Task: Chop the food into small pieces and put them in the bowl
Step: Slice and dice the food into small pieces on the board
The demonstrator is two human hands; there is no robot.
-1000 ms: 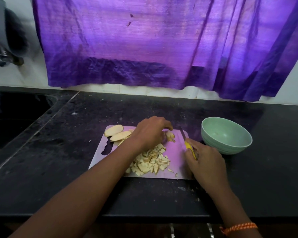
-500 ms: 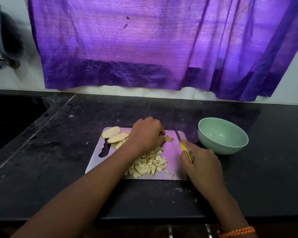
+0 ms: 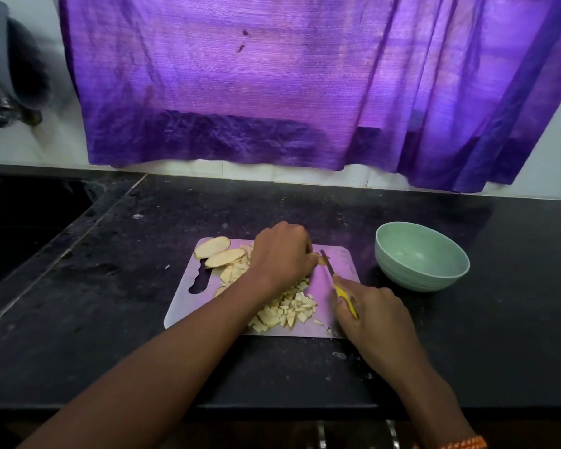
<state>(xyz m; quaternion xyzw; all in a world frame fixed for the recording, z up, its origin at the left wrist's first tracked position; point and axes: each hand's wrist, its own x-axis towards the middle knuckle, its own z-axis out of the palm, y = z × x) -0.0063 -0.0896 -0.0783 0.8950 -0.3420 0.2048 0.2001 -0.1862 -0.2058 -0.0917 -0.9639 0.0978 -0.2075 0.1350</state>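
Observation:
A pale cutting board (image 3: 340,264) lies on the black counter. A heap of small diced pieces (image 3: 289,311) sits near its front edge, and two oval slices (image 3: 219,252) lie at its back left. My left hand (image 3: 282,254) curls over a piece of the food (image 3: 321,260) at the board's back middle; most of that piece is hidden. My right hand (image 3: 374,314) grips a yellow-handled knife (image 3: 337,283), its blade against the piece by my left fingertips. A green bowl (image 3: 421,256) with nothing in it stands right of the board.
A dark sink (image 3: 20,228) is sunk into the counter at the left, with a metal tap (image 3: 0,113) on the wall above it. A purple curtain (image 3: 305,85) hangs behind the counter. The counter's front edge (image 3: 272,408) runs below my forearms.
The piece under my left fingers has grown shorter, and the knife blade has moved closer to them. The bowl and the diced heap have stayed where they were.

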